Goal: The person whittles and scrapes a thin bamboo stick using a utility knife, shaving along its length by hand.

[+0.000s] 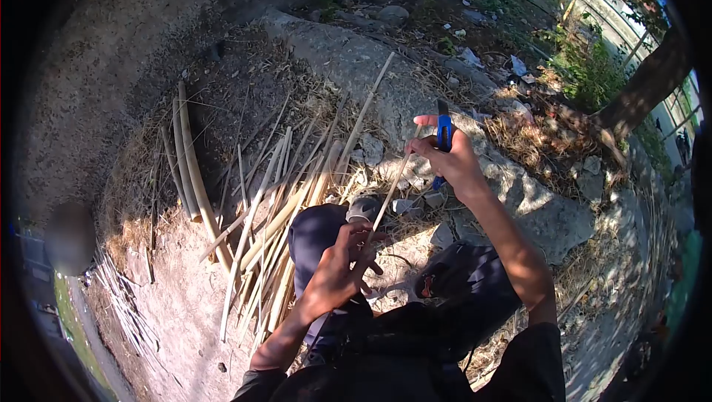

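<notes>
Above dry, sunlit ground (178, 291), the left hand (337, 272) and right hand (457, 163) hold a thin, pale wooden strip (393, 193) slanting between them; the right also grips a blue utility knife (444, 135), best angled away from skin.

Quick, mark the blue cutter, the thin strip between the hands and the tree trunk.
Blue cutter (444, 130): head view, on its handle.
Thin strip (391, 193): head view, mid-length.
Tree trunk (648, 89): head view, on its bark.
</notes>
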Motion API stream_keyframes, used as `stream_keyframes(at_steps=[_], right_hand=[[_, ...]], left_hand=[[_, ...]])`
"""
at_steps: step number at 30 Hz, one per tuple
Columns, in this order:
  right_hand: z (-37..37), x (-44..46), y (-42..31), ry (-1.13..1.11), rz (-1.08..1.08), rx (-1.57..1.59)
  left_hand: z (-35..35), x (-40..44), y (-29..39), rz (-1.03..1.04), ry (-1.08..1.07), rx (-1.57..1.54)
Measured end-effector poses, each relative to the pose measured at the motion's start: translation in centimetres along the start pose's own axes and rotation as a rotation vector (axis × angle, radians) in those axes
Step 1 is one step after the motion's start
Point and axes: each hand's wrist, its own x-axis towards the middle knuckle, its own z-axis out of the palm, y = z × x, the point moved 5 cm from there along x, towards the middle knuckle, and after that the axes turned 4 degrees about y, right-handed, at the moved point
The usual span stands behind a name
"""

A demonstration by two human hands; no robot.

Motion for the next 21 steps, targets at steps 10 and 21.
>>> stream_keyframes(at_steps=[10, 21], right_hand=[[-0.9, -0.8, 0.0, -0.031, 0.148, 0.307], [2.0, -0.6, -0.7, -0.286, 0.135, 0.199]], left_hand=[[-26.3, -6.1, -6.3, -0.183, 0.778, 0.92], [-6.6, 3.5, 3.4, 0.195, 0.228, 0.188]])
